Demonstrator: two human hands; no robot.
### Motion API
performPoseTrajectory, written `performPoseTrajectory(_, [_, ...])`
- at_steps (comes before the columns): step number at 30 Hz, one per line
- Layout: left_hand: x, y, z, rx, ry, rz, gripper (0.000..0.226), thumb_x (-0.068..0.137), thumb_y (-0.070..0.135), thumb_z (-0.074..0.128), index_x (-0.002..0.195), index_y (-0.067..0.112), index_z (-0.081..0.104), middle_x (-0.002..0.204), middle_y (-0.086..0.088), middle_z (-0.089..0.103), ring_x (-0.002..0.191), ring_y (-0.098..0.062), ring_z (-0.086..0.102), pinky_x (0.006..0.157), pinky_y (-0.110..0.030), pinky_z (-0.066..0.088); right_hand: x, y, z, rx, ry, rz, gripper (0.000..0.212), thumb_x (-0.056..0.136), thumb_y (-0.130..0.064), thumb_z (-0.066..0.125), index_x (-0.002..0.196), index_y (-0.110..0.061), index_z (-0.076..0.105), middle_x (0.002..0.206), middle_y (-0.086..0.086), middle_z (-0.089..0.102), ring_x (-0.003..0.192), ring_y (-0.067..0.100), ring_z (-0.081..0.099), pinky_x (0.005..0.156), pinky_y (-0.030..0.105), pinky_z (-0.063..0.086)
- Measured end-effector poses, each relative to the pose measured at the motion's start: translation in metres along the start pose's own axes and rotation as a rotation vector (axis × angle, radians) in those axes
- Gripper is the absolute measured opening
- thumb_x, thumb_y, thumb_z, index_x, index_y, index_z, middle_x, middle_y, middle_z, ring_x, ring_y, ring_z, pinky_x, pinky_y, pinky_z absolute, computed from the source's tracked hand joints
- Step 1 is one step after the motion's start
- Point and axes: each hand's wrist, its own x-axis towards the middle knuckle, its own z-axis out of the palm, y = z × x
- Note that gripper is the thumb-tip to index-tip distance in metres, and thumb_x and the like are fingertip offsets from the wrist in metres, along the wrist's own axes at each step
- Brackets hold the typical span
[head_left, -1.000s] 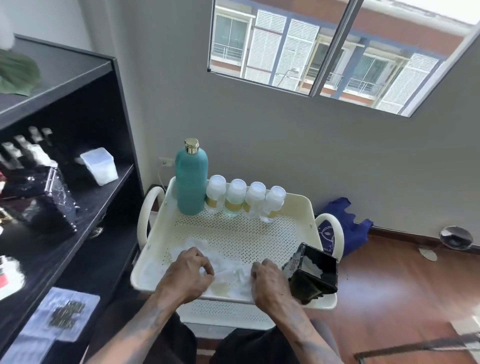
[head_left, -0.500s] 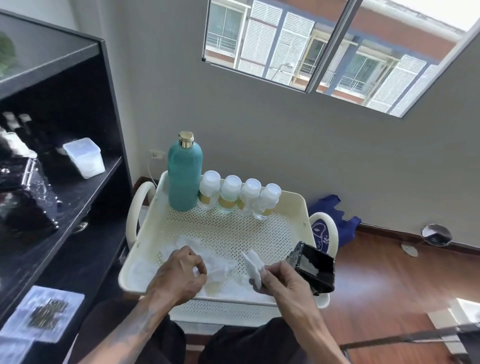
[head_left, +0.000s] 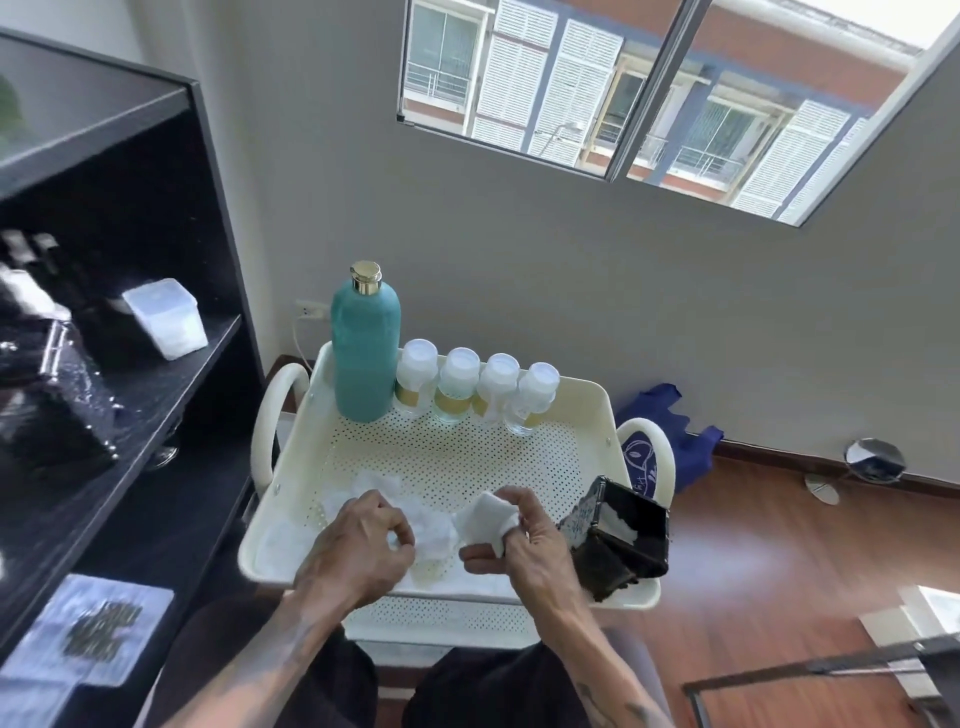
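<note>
A cream perforated cart tray (head_left: 457, 457) stands in front of me. My left hand (head_left: 358, 551) lies curled on a crumpled heap of white tissue (head_left: 415, 514) at the tray's near edge. My right hand (head_left: 524, 540) pinches a folded white pad (head_left: 485, 519), lifted slightly above the tray. A black tissue box (head_left: 623, 540) with white tissue in its opening sits tilted at the tray's near right corner, just right of my right hand.
A teal bottle with a gold cap (head_left: 365, 348) and several small clear bottles (head_left: 478, 389) line the tray's far edge. A black shelf unit (head_left: 130, 395) with boxes stands at the left. A blue bag (head_left: 670, 431) lies on the wooden floor at the right.
My right hand has lifted off the tissue heap with a folded white pad between its fingers. The left hand stays on the heap. The view shifted slightly.
</note>
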Motion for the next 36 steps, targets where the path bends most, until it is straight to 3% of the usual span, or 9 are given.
performPoseTrajectory(3, [0.0,0.0,0.0,-0.001,0.007,0.004,0.008,0.083,0.043,0.062,0.082,0.036,0.067,0.097,0.021,0.049,0.098,-0.003,0.049,0.078,-0.023,0.04,0.007,0.002,-0.001,-0.012,-0.01,0.023,0.019,0.103,-0.019,0.043,0.105,-0.018,0.063,0.096,0.009,0.073,0.077,0.026,0.075,0.074,0.037,0.062])
performPoseTrajectory(8, [-0.001,0.002,-0.001,-0.002,0.001,0.016,0.01,0.083,0.042,0.061,0.085,0.035,0.068,0.101,0.018,0.051,0.1,-0.005,0.05,0.082,-0.026,0.045,0.018,0.012,-0.003,-0.116,-0.008,0.04,0.008,0.095,-0.021,0.057,0.099,-0.019,0.064,0.104,0.001,0.069,0.083,0.014,0.075,0.075,0.027,0.06])
performPoseTrajectory(12, [-0.002,0.003,-0.003,-0.008,0.006,0.011,0.012,0.084,0.04,0.061,0.088,0.033,0.07,0.103,0.016,0.051,0.101,-0.006,0.051,0.086,-0.027,0.047,0.02,0.022,-0.001,-0.236,-0.02,0.023,0.029,0.078,-0.036,0.078,0.101,-0.026,0.063,0.102,-0.004,0.07,0.093,0.009,0.07,0.08,0.026,0.055])
performPoseTrajectory(15, [-0.003,0.003,-0.003,-0.012,0.009,0.013,0.012,0.085,0.039,0.061,0.09,0.032,0.07,0.104,0.014,0.052,0.103,-0.006,0.051,0.088,-0.028,0.048,0.022,0.026,0.004,-0.273,-0.006,-0.012,0.033,0.075,-0.031,0.082,0.102,-0.027,0.063,0.103,-0.007,0.068,0.094,0.006,0.068,0.074,0.02,0.054])
performPoseTrajectory(20, [-0.003,0.005,-0.004,-0.011,0.019,0.015,0.012,0.085,0.038,0.061,0.09,0.031,0.07,0.104,0.014,0.052,0.102,-0.006,0.051,0.088,-0.027,0.049,0.024,0.033,0.01,-0.475,0.044,-0.167,0.023,0.08,-0.015,0.073,0.101,-0.021,0.065,0.104,-0.004,0.063,0.088,0.007,0.067,0.076,0.021,0.058])
performPoseTrajectory(23, [-0.003,0.005,-0.004,-0.014,0.019,0.013,0.011,0.085,0.037,0.06,0.088,0.032,0.069,0.101,0.015,0.051,0.101,-0.005,0.051,0.087,-0.028,0.049,0.025,0.034,0.012,-0.583,0.096,-0.273,0.005,0.084,-0.02,0.07,0.086,-0.019,0.065,0.089,-0.003,0.061,0.076,0.009,0.063,0.067,0.023,0.056])
performPoseTrajectory(27, [-0.003,0.005,-0.003,-0.01,0.023,0.014,0.012,0.085,0.038,0.06,0.089,0.032,0.069,0.103,0.014,0.052,0.102,-0.005,0.052,0.088,-0.029,0.05,0.025,0.036,0.015,-0.646,0.114,-0.313,0.016,0.09,-0.025,0.062,0.078,-0.015,0.061,0.076,0.004,0.06,0.073,0.02,0.057,0.068,0.039,0.053])
performPoseTrajectory(32, [-0.003,0.004,-0.002,-0.01,0.021,0.009,0.011,0.085,0.04,0.061,0.089,0.032,0.069,0.103,0.015,0.051,0.102,-0.005,0.052,0.089,-0.03,0.051,0.026,0.037,0.017,-0.685,0.046,-0.297,0.017,0.097,-0.024,0.053,0.087,-0.014,0.063,0.081,0.0,0.062,0.074,0.017,0.06,0.067,0.035,0.055])
performPoseTrajectory(36, [-0.003,0.004,-0.002,-0.014,0.022,0.009,0.01,0.085,0.041,0.061,0.086,0.033,0.067,0.102,0.015,0.051,0.101,-0.005,0.052,0.089,-0.03,0.051,0.026,0.039,0.017,-0.71,-0.007,-0.272,0.02,0.097,-0.019,0.048,0.111,-0.024,0.062,0.096,-0.002,0.061,0.075,0.014,0.063,0.064,0.026,0.056])
